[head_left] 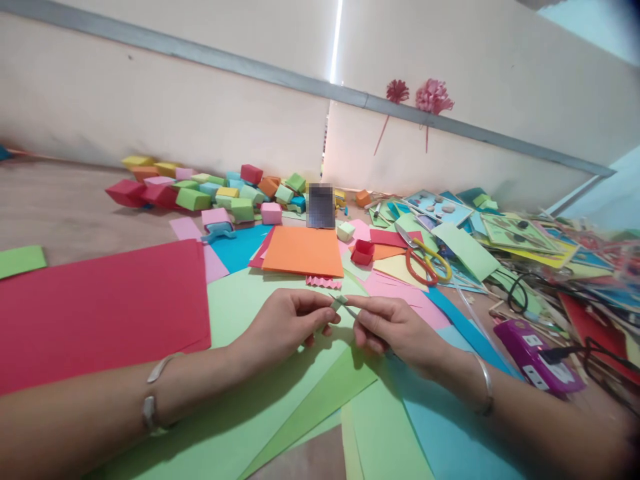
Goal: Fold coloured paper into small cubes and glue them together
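Orange sheets (304,251) and a crimped pink strip (323,283) are lying beyond; scissors (423,247) are resting rightward. Above the pale-green sheet (233,303), your left hand (285,321) and right hand (393,327) are pinching a small, folded-looking green paper piece (340,302).

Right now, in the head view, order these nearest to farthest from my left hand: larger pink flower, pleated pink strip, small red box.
1. Pleated pink strip, just ahead of your left hand.
2. Small red box, farther ahead, rightward.
3. Larger pink flower, far back, high, right.
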### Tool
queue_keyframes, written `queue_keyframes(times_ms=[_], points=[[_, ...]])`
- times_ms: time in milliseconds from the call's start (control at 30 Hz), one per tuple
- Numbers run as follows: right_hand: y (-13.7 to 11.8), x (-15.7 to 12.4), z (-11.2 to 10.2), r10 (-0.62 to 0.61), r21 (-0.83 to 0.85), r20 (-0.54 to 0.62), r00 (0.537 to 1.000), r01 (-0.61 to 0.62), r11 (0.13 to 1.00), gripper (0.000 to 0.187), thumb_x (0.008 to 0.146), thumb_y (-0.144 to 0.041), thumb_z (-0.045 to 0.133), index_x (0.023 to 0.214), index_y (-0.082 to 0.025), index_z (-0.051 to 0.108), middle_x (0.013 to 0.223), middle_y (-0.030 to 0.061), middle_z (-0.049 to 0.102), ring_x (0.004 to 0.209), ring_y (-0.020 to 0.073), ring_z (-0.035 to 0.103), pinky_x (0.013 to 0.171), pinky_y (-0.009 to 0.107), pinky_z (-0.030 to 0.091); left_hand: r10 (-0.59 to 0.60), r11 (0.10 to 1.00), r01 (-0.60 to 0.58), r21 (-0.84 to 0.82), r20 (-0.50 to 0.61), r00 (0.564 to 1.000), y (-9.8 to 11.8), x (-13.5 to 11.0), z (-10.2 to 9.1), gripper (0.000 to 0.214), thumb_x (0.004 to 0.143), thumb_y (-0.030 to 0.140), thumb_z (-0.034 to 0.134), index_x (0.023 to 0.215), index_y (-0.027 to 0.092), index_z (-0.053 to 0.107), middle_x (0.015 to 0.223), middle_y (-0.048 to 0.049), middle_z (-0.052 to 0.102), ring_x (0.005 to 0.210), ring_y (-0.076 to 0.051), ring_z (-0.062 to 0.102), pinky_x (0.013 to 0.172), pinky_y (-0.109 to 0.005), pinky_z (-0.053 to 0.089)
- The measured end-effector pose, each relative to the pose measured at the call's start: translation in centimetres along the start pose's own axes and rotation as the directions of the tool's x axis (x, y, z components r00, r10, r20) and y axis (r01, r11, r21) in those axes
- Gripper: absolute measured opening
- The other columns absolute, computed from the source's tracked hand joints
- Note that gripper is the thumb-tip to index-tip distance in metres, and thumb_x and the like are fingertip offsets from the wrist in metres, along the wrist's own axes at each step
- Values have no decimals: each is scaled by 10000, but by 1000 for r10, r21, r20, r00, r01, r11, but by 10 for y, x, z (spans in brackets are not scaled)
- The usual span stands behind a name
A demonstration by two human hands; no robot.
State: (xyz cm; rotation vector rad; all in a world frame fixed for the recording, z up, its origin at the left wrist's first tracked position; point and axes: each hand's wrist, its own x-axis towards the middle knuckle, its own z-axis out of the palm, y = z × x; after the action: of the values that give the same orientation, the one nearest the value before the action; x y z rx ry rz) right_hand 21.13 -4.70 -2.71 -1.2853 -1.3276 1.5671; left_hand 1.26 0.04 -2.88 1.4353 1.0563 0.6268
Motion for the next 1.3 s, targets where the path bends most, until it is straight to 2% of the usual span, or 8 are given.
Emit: queue_keyframes(times_ms=[333,600,733,900,1067,1300], points=[[2,0,-2,15,83,10,1000,-16,996,530,822,-422,706,1286,-169,657,633,-36,607,480,47,381,487,227,256,22,1000,-21,-21,34,999,0,0,1,248,696,405,686,711,163,742,605,-26,667,492,-118,519,446,-223,398],[2,2,-2,36,169,25,999,-39,985,538,807,-422,732,1285,-187,653,606,-51,580,462,45,348,473,220,247,-12,996,14,-85,18,1000,5,-2,2,214,639,374,728,676,163,726,574,-26,657,499,-136,551,408,-210,371],[3,0,-1,37,155,20,999,-39,987,566,829,-414,715,1330,-170,615,611,-46,585,470,46,362,488,219,265,-23,996,25,-83,18,1000,6,-3,2,216,637,375,730,652,161,704,564,-19,648,499,-137,556,408,-208,372],[3,1,-3,22,127,11,1000,-23,992,549,841,-416,698,1319,-157,623,625,-43,578,472,46,350,473,224,232,-33,996,35,-76,29,999,6,-2,2,252,649,387,730,751,157,734,615,-33,678,522,-142,566,438,-224,406],[2,0,-4,18,93,54,998,-23,995,572,864,-409,670,1374,-164,582,623,-50,567,476,49,338,477,228,238,-8,992,12,-123,34,999,6,-1,2,198,635,361,743,673,167,730,608,-39,688,494,-136,565,448,-238,437],[2,0,-3,5,45,65,998,-8,999,557,890,-374,634,1399,-163,559,636,-44,572,486,50,350,478,224,232,17,995,-16,-97,8,1000,4,-1,2,213,655,375,722,708,171,744,644,-46,708,469,-128,557,437,-238,448]])
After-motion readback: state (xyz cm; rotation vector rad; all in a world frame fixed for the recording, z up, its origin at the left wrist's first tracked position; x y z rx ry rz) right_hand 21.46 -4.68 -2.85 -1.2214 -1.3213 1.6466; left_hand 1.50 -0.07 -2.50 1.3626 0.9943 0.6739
